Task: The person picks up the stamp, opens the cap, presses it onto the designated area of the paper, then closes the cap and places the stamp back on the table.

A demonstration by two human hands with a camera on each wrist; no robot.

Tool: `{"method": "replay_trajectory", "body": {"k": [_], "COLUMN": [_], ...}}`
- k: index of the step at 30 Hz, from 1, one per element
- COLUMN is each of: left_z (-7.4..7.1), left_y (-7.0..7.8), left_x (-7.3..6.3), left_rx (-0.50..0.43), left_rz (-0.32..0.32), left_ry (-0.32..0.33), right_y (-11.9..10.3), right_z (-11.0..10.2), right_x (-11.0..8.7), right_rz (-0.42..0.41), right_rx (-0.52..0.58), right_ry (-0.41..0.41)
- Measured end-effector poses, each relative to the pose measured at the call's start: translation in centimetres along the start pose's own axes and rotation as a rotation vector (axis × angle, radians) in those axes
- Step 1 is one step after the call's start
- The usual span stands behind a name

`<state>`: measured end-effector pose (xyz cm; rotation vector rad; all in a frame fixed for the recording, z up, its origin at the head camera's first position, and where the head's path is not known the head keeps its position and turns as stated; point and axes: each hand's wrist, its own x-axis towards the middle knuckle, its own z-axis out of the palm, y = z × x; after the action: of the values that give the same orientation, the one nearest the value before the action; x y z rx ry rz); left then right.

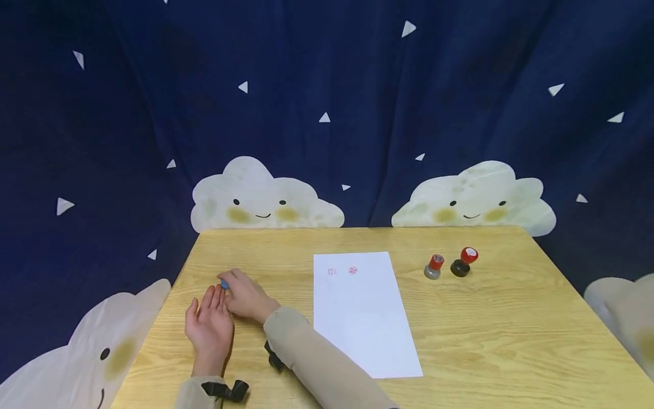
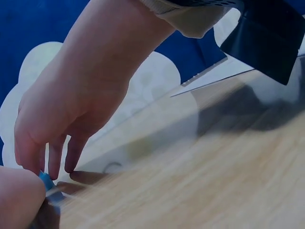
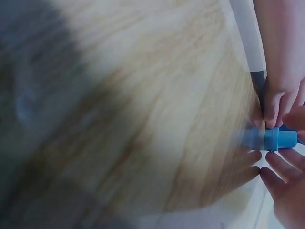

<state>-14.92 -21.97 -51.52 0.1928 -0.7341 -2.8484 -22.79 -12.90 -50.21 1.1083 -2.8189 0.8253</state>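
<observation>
My right hand point(image 1: 247, 296) reaches across to the left part of the table and grips a small blue stamp point(image 3: 284, 139) between thumb and fingers. In the right wrist view the stamp is a short cylinder with a raised collar, standing at the tabletop. My left hand point(image 1: 210, 329) lies palm up with straight fingers, its fingertips right beside the stamp. Whether they touch it I cannot tell. The left wrist view shows the right hand's fingers pointing down to the table, with only a bit of the blue stamp point(image 2: 45, 180) visible.
A white sheet of paper point(image 1: 360, 318) with two red stamp prints near its top lies mid-table. To its right stand a red and grey stamp point(image 1: 432, 271) and a red and black stamp point(image 1: 461, 267). A dark blue curtain point(image 1: 368, 102) with clouds hangs behind the wooden table point(image 1: 490, 335).
</observation>
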Motion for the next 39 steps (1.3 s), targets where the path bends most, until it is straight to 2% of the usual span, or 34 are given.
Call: {"method": "replay_trajectory", "body": {"k": [7,13,17,22,26,30,34,39], "left_z": [0.7,1.3,1.4,1.3,1.0,1.1,2.2,4.7], "left_y": [-0.7,-1.1,-1.5,-1.7,-1.8,-1.9,-1.7,-1.1], "left_x": [0.1,0.1,0.2,0.1,-0.1,-0.5,-1.2,-3.1], "left_rx": [0.068,0.128,0.118,0.057,-0.040,-0.245,-0.469,-0.643], "left_rz": [0.035,0.059,0.054,0.038,0.026,-0.031,-0.097,-0.156], "left_ry": [0.008,-0.012,-0.019,-0.021,-0.042,-0.042,0.034,0.140], "right_y": [-0.2,-0.1,0.0,-0.4,-0.8,-1.2,-1.6,-2.4], "right_z": [-0.4,-0.2,-0.5,-1.4,-2.4,-3.8,-5.0,-6.8], "right_x": [0.1,-0.1,0.0,0.3,0.2,-0.3,-1.1,-2.5], "right_rz": [0.110,0.100,0.106,0.093,0.104,0.107,0.056,-0.006], "right_rx": [-0.036,-0.046,-0.010,0.032,0.053,0.089,0.048,-0.053], "right_ry": [0.033,0.118,0.120,0.124,0.140,0.157,0.184,0.193]}}
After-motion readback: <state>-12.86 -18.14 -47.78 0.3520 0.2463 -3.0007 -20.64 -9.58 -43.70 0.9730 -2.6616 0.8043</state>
